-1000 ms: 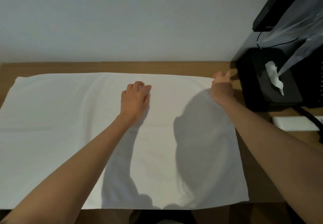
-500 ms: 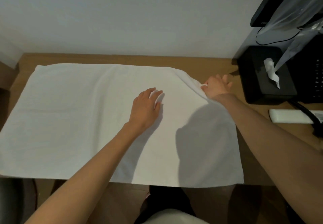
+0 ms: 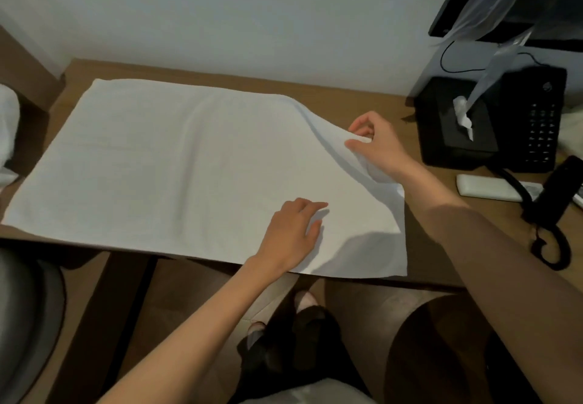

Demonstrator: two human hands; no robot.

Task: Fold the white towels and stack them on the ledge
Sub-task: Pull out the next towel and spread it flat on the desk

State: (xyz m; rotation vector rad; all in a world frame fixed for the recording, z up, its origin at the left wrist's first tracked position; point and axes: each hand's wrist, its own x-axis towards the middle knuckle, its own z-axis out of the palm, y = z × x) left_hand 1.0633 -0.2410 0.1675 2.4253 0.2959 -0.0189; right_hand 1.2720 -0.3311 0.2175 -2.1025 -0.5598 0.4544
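Observation:
A large white towel point(image 3: 176, 163) lies spread flat across the wooden desk point(image 3: 356, 97). My right hand point(image 3: 377, 144) pinches the towel's far right corner and holds it lifted off the desk, so the right edge rises in a fold. My left hand point(image 3: 291, 233) rests with loosely spread fingers on the towel near its front right part, close to the desk's front edge. More white cloth point(image 3: 8, 132) shows at the far left edge of the view.
A black tissue box point(image 3: 454, 129) and a black telephone point(image 3: 536, 126) with a coiled cord stand at the desk's right. A white flat remote-like object point(image 3: 485, 187) lies in front of them. A screen hangs above. My legs show under the desk.
My right hand has pulled the towel's far right corner up and toward me. My left hand slid nearer to the front edge. The view tilted down and back.

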